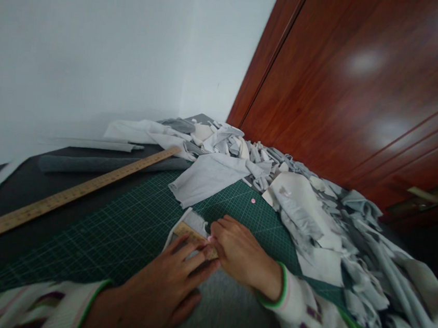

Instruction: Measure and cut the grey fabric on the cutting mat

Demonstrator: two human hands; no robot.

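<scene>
A short wooden ruler [187,230] lies across a piece of grey fabric [196,219] close in front of me. With its fingers stretched out, my left hand [165,281] presses down on the ruler. My right hand [239,249] is closed in a pinch at the ruler's far edge, its fingertips next to those of my left hand. A small pink spot shows at the pinch, but what the fingers hold is mostly hidden. Beneath the fabric is a green cutting mat [126,227] with a printed grid. A small pink disc [253,201] lies on the mat beyond my right hand.
A long wooden ruler [79,191] lies slantwise at the left, over a dark grey roll [81,164]. A light grey cloth [213,176] overlaps the mat's far part. Heaped fabric scraps [314,221] run along the back and right, by a wooden door [347,94].
</scene>
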